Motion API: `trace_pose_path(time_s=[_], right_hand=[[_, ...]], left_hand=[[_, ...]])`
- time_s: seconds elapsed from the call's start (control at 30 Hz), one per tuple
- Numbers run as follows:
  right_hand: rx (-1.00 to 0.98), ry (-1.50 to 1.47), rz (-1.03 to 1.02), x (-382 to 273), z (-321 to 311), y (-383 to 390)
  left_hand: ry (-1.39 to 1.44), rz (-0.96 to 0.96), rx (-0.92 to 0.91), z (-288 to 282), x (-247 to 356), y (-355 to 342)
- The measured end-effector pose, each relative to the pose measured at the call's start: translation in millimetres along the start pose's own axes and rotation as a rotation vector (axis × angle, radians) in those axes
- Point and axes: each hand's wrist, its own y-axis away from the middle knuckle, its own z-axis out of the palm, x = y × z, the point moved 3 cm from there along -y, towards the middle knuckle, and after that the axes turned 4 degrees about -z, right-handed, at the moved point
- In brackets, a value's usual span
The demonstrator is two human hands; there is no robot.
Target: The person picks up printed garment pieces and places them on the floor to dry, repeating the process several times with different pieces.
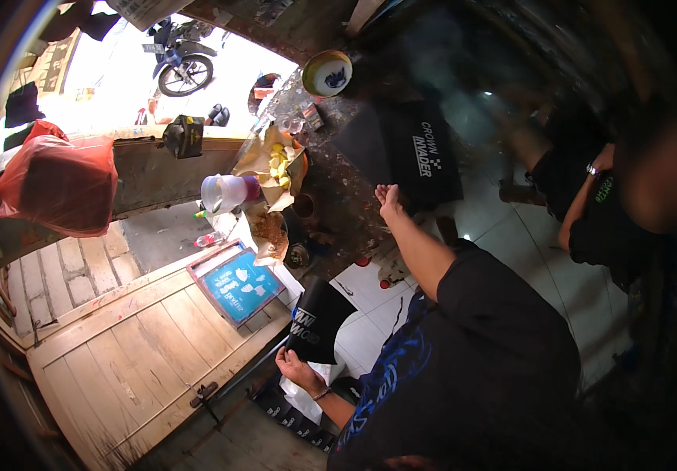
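My left hand [301,372], low in the view, has its fingers closed at the lower edge of a curled black sheet [321,318] with white print. A bracelet circles that wrist. Higher up and to the right, my right hand [388,202] has its fingers bent together at the near edge of a second black sheet [393,145], which carries similar white lettering. This larger piece lies by the dark, stained tabletop [331,169]. What the sheets are made of I cannot tell.
A framed blue printing screen [236,284] rests on a wooden door panel [142,353]. Bowl [327,74], plastic cup [225,193] and brown paper with yellow pieces [279,163] stand along the table. A red bag [60,184] hangs left. Another person [590,196] sits at right.
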Motion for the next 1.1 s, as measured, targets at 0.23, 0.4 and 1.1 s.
trace_pose_path(time_s=[0.23,0.4,1.1], right_hand=[[-0.100,0.565,-0.057,-99,-90,64],[0.038,0.540,-0.229,-166,-123,50],[-0.430,0.261,-0.542,-143,-68,66]], left_hand=[[0.008,0.070,-0.095,18,-1,-19],[0.059,-0.071,-0.141,47,14,-17],[0.183,0.028,0.135,-86,-49,-25]])
